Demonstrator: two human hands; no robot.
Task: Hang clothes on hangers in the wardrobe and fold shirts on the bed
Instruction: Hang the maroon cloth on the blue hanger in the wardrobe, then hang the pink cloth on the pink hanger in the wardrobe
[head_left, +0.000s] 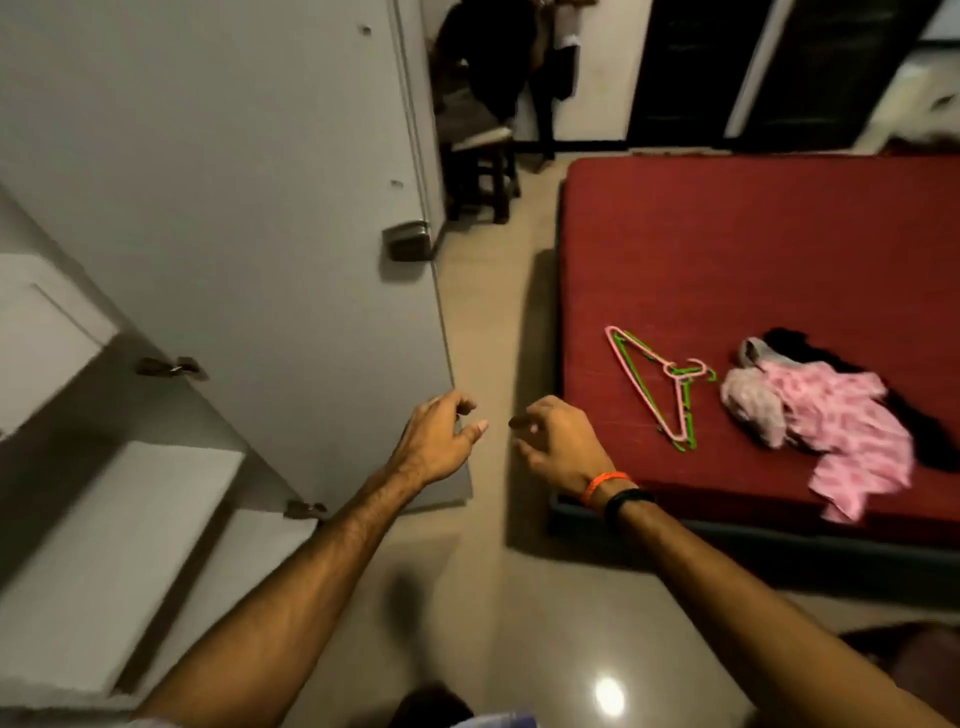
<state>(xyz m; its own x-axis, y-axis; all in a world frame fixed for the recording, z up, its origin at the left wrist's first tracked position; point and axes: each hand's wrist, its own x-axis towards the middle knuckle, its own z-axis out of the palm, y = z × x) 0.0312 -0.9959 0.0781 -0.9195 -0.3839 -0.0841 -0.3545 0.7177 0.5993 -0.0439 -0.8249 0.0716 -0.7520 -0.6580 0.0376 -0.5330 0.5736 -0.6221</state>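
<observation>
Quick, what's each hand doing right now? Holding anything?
Left hand: open, fingers loosely curled, holding nothing.
Right hand: open, fingers loosely curled, holding nothing.

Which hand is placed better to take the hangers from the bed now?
The right hand, probably. It holds nothing and hovers beside the bed, on the side where the hangers lie. The left hand, also free, is nearer the wardrobe door.

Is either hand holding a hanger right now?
No. Both the left hand and right hand hang bare over the floor, while the hangers lie on the bed beside the clothes.
</observation>
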